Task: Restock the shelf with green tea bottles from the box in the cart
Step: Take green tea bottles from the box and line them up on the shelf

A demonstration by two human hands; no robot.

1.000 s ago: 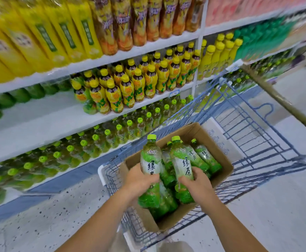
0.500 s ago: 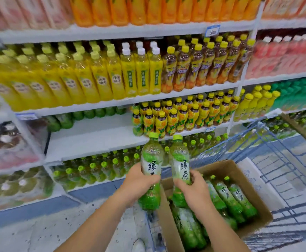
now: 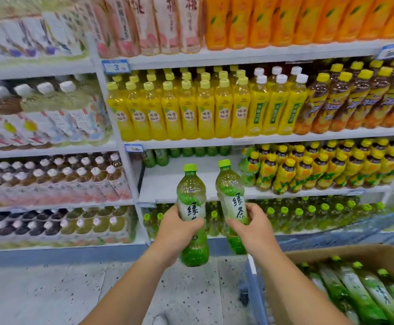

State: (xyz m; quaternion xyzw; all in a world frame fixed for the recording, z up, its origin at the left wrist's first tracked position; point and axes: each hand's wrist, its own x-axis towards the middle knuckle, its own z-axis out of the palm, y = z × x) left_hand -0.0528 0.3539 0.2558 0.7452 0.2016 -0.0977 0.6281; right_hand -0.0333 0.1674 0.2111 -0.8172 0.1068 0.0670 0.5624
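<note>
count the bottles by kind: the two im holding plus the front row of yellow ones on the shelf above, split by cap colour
green tea bottles in the hands: 2
lime-cap yellow bottles, front row: 8
white-cap yellow bottles, front row: 3
total: 13
</note>
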